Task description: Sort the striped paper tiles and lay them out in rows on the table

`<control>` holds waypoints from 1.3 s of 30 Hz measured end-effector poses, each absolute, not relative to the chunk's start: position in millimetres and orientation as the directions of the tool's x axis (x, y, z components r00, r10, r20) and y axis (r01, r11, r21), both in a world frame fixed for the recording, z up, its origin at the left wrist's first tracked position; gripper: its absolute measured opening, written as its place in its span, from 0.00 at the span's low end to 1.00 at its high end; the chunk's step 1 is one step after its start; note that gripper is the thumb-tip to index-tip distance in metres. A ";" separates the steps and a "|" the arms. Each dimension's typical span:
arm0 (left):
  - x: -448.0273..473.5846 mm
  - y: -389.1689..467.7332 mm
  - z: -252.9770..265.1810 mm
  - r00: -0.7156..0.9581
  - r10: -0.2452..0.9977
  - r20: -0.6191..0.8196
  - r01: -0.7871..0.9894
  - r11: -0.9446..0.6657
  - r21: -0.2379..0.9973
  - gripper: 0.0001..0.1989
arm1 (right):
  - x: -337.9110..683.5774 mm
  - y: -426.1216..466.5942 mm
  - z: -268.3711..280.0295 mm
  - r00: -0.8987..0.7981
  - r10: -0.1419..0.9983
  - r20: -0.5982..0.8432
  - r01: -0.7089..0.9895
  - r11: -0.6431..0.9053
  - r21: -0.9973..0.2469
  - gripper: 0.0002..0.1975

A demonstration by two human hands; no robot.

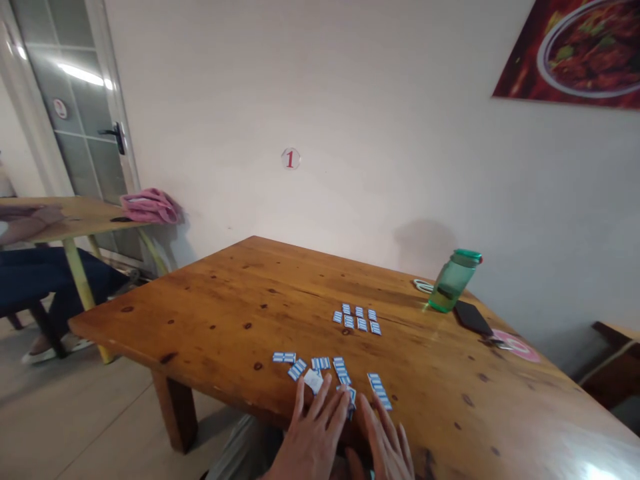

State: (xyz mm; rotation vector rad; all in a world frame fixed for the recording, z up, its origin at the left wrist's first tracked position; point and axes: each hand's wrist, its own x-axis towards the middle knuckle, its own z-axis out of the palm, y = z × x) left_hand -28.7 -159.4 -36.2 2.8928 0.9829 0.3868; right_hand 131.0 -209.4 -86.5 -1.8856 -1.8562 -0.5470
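Cards point(284, 357), small and striped blue and white, lie on the desk point(200, 300), some around the hands close to its near edge and some farther back. At the far left I can see, through the head camera, a glazed door point(75, 100) with a black handle point(118, 137); near it a person point(30, 223), only partly in my view, sits at a second table point(95, 212). A pink cloth point(153, 205) rests on that table's right end. Further right, a round sign point(290, 159) with a red 1 is on the wall point(350, 100). Below, I have the left hand point(315, 427) palm down, fingers spread over the near cards, with a white piece point(313, 381) by its leftmost fingertips. Well beyond it, more cards form two rough rows. I have the right hand point(387, 437) just beside, fingers extended and slightly apart, near a slanting striped strip point(380, 391); at this angle I can't tell whether its fingertips touch anything. Past that stand a white cable point(423, 286), a green bottle point(453, 283), a flat black object point(473, 318), keys point(495, 342) and a pink disc point(517, 346). High on the right hangs a food poster point(590, 53).
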 end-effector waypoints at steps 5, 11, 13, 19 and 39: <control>-26.8 -160.6 -45.7 0.782 0.586 0.214 0.563 -0.810 0.163 0.35 | 124.0 -213.3 -87.6 -0.013 0.853 0.522 1.000 0.022 -0.010 0.43; -33.7 -163.0 -41.4 0.794 0.577 0.194 0.539 -0.814 0.214 0.37 | 119.2 -213.7 -83.9 0.011 0.865 0.502 0.999 0.007 -0.033 0.40; -34.7 -164.2 -40.5 0.785 0.589 0.191 0.545 -0.804 0.237 0.37 | 120.0 -215.5 -83.2 0.019 0.868 0.496 0.999 0.005 -0.047 0.39; -36.0 -167.2 -35.0 0.765 0.618 0.181 0.561 -0.778 0.284 0.37 | 124.8 -220.0 -83.3 0.018 0.880 0.474 0.998 0.009 -0.055 0.37; -40.9 -162.6 -41.9 0.781 0.589 0.208 0.537 -0.803 0.259 0.38 | 120.8 -212.0 -84.1 -0.015 0.894 0.448 1.000 0.006 0.021 0.28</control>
